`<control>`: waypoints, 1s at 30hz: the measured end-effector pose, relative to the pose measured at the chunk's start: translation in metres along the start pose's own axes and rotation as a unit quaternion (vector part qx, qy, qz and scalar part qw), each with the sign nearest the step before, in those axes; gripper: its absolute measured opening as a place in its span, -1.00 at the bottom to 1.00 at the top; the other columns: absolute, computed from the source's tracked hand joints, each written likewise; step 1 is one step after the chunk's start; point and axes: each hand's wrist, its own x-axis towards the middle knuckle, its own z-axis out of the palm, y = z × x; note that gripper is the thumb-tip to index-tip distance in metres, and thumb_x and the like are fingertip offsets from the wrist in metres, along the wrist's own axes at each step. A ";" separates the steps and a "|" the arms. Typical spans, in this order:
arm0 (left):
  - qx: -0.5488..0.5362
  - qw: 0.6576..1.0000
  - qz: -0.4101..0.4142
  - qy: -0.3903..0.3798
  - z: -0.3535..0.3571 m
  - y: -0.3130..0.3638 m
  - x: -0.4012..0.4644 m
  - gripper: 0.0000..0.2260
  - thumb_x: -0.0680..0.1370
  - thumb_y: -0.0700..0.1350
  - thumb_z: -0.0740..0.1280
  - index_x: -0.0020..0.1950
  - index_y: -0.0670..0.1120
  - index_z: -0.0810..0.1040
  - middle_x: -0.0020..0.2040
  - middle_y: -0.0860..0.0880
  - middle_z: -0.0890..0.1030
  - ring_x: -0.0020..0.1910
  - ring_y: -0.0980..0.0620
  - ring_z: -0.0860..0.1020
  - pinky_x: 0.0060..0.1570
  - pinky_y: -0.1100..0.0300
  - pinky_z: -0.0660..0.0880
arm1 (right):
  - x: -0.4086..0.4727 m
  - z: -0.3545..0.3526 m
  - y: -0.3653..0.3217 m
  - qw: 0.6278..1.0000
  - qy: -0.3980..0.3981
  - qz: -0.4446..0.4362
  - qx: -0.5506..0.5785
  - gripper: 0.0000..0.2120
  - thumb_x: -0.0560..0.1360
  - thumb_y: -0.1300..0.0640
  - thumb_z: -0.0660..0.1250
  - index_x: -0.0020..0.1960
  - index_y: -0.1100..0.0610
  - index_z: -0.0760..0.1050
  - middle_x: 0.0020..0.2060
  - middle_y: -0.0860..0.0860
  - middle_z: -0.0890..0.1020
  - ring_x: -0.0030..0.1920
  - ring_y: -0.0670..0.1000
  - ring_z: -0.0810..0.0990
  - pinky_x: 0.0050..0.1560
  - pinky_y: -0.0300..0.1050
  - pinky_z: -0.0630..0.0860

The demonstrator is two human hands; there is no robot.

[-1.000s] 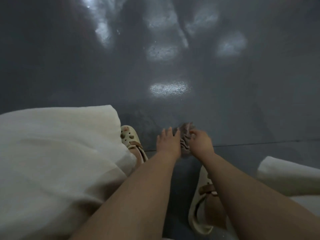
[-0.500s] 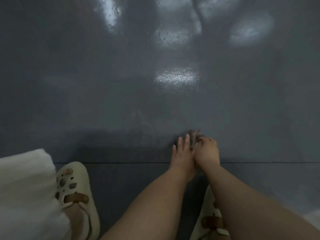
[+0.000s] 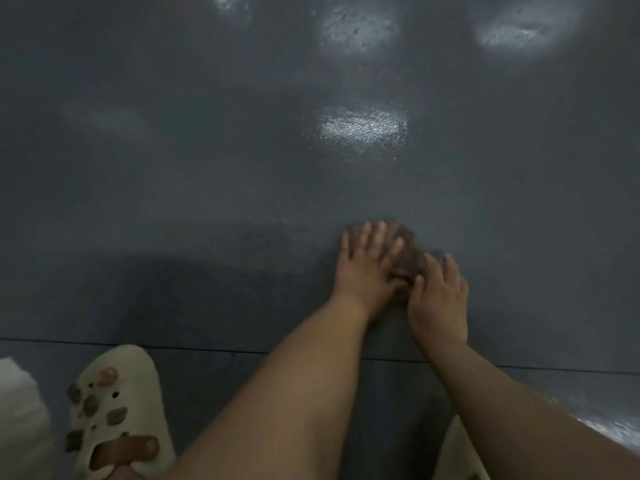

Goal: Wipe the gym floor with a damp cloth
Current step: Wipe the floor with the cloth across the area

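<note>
A small dark brownish cloth (image 3: pixel 410 259) lies bunched on the dark grey gym floor (image 3: pixel 207 168), mostly covered by my hands. My left hand (image 3: pixel 365 268) presses flat on the cloth's left part with fingers spread and straight. My right hand (image 3: pixel 438 299) lies beside it on the cloth's right edge, fingers straight, thumb touching the cloth. Both forearms reach forward from the bottom of the view.
My cream clog (image 3: pixel 117 414) stands at the lower left beside white fabric (image 3: pixel 20 420); a second clog (image 3: pixel 457 455) shows under my right arm. A thin floor seam (image 3: pixel 173 346) runs across behind my hands. Light patches (image 3: pixel 363 128) gleam on the floor ahead.
Both hands have pushed the cloth forward, away from the seam, and the left fingers have spread over it. The view has tilted, so the white fabric has slid out to the left.
</note>
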 end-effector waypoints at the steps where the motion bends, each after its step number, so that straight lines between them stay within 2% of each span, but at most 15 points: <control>1: 0.006 0.999 -0.043 0.010 -0.007 -0.023 0.009 -0.40 0.61 0.22 -0.04 0.56 0.06 -0.20 0.55 -0.11 -0.28 0.51 -0.16 -0.27 0.41 -0.21 -0.29 | 0.001 0.002 -0.003 1.000 -0.004 -0.001 -0.014 -0.57 0.62 0.15 0.10 0.48 0.16 0.23 0.50 0.19 0.13 0.46 0.22 0.12 0.44 -0.01 0.05; 4: -0.011 0.981 -0.192 0.032 -0.021 -0.108 0.012 -0.40 0.61 0.25 -0.05 0.55 0.09 -0.22 0.54 -0.14 -0.29 0.51 -0.20 -0.27 0.41 -0.24 -0.21 | 0.005 0.009 -0.012 0.998 -0.030 0.006 -0.056 -0.54 0.64 0.07 0.06 0.52 0.07 0.13 0.53 0.15 0.04 0.48 0.20 0.05 0.47 0.01 -0.01; 6: -0.064 0.950 -0.302 0.047 -0.023 -0.154 0.003 -0.42 0.60 0.26 -0.05 0.55 0.13 -0.20 0.54 -0.15 -0.28 0.51 -0.21 -0.27 0.42 -0.25 -0.17 | 0.007 0.012 -0.014 0.995 -0.052 0.011 -0.079 -0.53 0.64 0.03 0.03 0.54 0.01 0.08 0.54 0.10 -0.01 0.50 0.18 0.00 0.48 0.05 -0.05; 8: -0.122 0.915 -0.382 0.053 -0.024 -0.173 0.000 -0.43 0.60 0.26 -0.05 0.55 0.15 -0.16 0.55 -0.15 -0.26 0.51 -0.23 -0.26 0.43 -0.23 -0.16 | 0.007 0.014 -0.012 0.994 -0.065 0.015 -0.091 -0.52 0.64 0.01 0.02 0.54 -0.03 0.05 0.55 0.07 -0.03 0.51 0.16 -0.03 0.48 0.07 -0.06; 11: -0.156 0.888 -0.426 0.073 -0.026 -0.158 0.017 -0.43 0.60 0.26 -0.05 0.56 0.13 -0.13 0.56 -0.13 -0.23 0.51 -0.23 -0.24 0.43 -0.21 -0.20 | 0.007 0.014 -0.007 0.993 -0.059 0.012 -0.099 -0.52 0.63 0.00 0.04 0.53 -0.06 0.07 0.55 0.03 0.00 0.51 0.14 -0.01 0.47 0.08 -0.04; 12: -0.153 0.892 -0.417 0.079 -0.027 -0.147 0.024 -0.42 0.60 0.26 -0.05 0.56 0.11 -0.12 0.56 -0.14 -0.22 0.51 -0.23 -0.23 0.43 -0.22 -0.21 | 0.008 0.014 -0.005 0.994 -0.052 0.012 -0.096 -0.53 0.63 0.01 0.05 0.53 -0.06 0.10 0.54 0.03 0.04 0.50 0.13 0.03 0.47 0.08 -0.03; 14: -0.120 0.924 -0.352 0.086 -0.030 -0.120 0.035 -0.41 0.60 0.26 -0.03 0.56 0.10 -0.12 0.56 -0.15 -0.22 0.51 -0.23 -0.22 0.42 -0.23 -0.21 | 0.010 0.013 -0.003 0.996 -0.028 0.015 -0.086 -0.54 0.62 0.04 0.09 0.51 0.00 0.18 0.52 0.03 0.14 0.48 0.13 0.12 0.46 0.11 -0.02; 18: -0.053 0.989 -0.131 0.051 -0.032 -0.050 0.046 -0.38 0.59 0.27 0.00 0.56 0.11 -0.17 0.54 -0.15 -0.28 0.50 -0.22 -0.28 0.40 -0.22 -0.28 | 0.012 0.013 -0.003 0.998 0.016 0.030 -0.059 -0.58 0.60 0.12 0.15 0.45 0.12 0.30 0.46 0.06 0.30 0.42 0.15 0.27 0.46 0.16 -0.05; 20: 0.008 1.000 -0.021 0.022 -0.027 -0.022 0.044 -0.38 0.58 0.29 -0.01 0.55 0.13 -0.19 0.53 -0.14 -0.31 0.50 -0.21 -0.31 0.39 -0.23 -0.30 | 0.012 0.013 -0.002 0.997 0.018 0.036 -0.066 -0.58 0.60 0.13 0.13 0.45 0.13 0.30 0.46 0.07 0.30 0.43 0.12 0.26 0.47 0.14 -0.09; 22: 0.060 0.997 0.043 0.015 -0.023 -0.016 0.043 -0.38 0.58 0.30 -0.03 0.55 0.13 -0.19 0.54 -0.13 -0.30 0.50 -0.19 -0.31 0.40 -0.22 -0.30 | 0.013 0.014 0.000 0.997 0.019 0.037 -0.072 -0.58 0.61 0.12 0.12 0.45 0.13 0.29 0.46 0.06 0.29 0.44 0.10 0.25 0.47 0.13 -0.12; 26: 0.080 0.994 0.068 0.038 -0.024 -0.050 0.044 -0.40 0.58 0.28 -0.01 0.55 0.15 -0.13 0.56 -0.05 -0.24 0.52 -0.10 -0.27 0.44 -0.12 -0.26 | 0.014 0.016 -0.001 0.996 0.025 0.036 -0.074 -0.59 0.59 0.14 0.15 0.44 0.14 0.32 0.45 0.06 0.31 0.42 0.10 0.28 0.47 0.16 -0.09; 30: 0.023 0.996 -0.046 0.077 -0.023 -0.113 0.037 -0.41 0.58 0.27 0.02 0.55 0.15 -0.07 0.57 -0.05 -0.19 0.53 -0.09 -0.21 0.46 -0.08 -0.20 | 0.014 0.017 -0.003 0.996 0.025 0.046 -0.073 -0.58 0.60 0.12 0.13 0.45 0.11 0.29 0.47 0.03 0.28 0.44 0.07 0.25 0.47 0.12 -0.12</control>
